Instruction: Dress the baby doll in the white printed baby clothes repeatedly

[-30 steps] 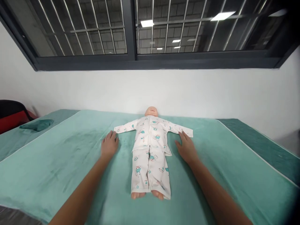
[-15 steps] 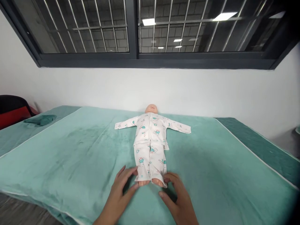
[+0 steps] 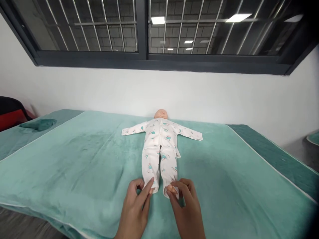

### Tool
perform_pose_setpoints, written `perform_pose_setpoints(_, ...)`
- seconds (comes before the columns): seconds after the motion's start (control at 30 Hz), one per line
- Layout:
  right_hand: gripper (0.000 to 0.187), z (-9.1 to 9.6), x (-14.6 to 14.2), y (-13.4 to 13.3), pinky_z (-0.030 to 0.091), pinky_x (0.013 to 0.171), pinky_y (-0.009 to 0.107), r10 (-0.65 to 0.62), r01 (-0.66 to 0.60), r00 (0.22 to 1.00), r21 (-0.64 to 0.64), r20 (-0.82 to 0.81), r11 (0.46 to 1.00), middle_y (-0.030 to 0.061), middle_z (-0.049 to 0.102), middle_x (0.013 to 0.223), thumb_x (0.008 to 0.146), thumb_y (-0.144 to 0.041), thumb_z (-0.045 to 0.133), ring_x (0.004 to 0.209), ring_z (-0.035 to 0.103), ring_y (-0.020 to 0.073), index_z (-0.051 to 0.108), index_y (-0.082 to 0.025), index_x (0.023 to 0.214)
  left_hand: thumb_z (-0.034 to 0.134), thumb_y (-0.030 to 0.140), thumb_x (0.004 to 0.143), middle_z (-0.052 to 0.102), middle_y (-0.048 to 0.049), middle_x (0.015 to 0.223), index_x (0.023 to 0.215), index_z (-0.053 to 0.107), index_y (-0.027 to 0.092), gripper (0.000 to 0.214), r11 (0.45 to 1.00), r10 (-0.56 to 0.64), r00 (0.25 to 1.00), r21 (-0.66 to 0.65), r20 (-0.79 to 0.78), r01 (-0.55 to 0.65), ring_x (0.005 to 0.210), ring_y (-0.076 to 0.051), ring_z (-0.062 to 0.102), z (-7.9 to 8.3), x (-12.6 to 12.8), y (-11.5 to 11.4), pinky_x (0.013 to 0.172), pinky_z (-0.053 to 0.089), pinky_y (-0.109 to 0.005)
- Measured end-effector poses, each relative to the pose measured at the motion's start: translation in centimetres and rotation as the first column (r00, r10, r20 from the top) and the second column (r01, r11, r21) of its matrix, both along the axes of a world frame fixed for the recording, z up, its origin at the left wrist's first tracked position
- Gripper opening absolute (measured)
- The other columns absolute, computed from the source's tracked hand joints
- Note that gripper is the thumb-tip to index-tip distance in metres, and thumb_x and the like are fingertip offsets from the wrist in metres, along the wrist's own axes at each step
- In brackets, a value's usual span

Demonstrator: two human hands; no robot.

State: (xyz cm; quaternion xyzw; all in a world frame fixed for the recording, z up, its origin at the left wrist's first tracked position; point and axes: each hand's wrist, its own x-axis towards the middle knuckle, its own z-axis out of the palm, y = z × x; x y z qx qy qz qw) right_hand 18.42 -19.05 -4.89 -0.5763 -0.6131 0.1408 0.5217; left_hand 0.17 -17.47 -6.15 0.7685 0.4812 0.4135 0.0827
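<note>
A baby doll lies on its back on a green bed cover, its head towards the wall and its arms stretched out sideways. It wears a white patterned pyjama top and matching pyjama trousers. At the left trouser cuff, my left hand is closed round the doll's foot, which the fingers mostly hide. My right hand pinches the other foot between thumb and fingers, and toes show at the cuff opening. The two legs are slightly apart.
A white wall stands behind the bed, with a dark-framed barred window above. A red and black object is at the far left. Darker green strips border the cover.
Both hands have closed from open, curved poses onto the doll's feet. The trouser legs have parted a little, and the cuffs have shifted and rumpled around the feet.
</note>
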Motion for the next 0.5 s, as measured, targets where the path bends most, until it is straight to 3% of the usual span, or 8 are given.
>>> perform_pose_setpoints(0.13,0.008,1.4,0.7,-0.5,0.051,0.061,0.027,-0.02,0.018,0.999,0.034,0.049,0.999,0.005,0.057,0.088,0.091,-0.029,0.056,0.069,0.056,0.0166,0.062,-0.027,0.095,0.051,0.013,0.089,0.049,-0.0071,0.096,0.128,0.061,0.034,0.045,0.999,-0.005,0.998,0.037,0.056,0.003,0.087,-0.017,0.056,0.9,0.1,-0.2,0.075,0.053,-0.028)
perform_pose_setpoints(0.23,0.01,1.4,1.0,-1.1,0.051,0.062,0.031,-0.045,0.04,0.997,0.088,0.055,0.995,0.0066,0.06,0.087,0.091,-0.026,0.054,0.072,0.058,0.0197,0.062,-0.028,0.096,0.052,0.016,0.089,0.049,-0.0058,0.09,0.116,0.066,0.035,0.036,1.0,-0.002,0.989,0.004,0.15,0.002,0.079,-0.017,0.056,1.2,0.1,-0.4,0.066,0.052,-0.027)
perform_pose_setpoints(0.5,0.012,-3.2,1.9,-2.5,0.054,0.059,0.03,-0.05,0.051,0.996,0.014,-0.074,0.999,0.0054,0.063,0.081,0.089,-0.034,0.056,0.067,0.061,0.0193,0.063,-0.026,0.093,0.05,0.023,0.089,0.061,-0.0056,0.097,0.101,0.067,0.031,0.022,0.983,0.09,0.976,-0.178,0.196,-0.055,0.087,-0.019,0.065,-0.5,-2.0,-1.3,0.068,0.056,-0.027)
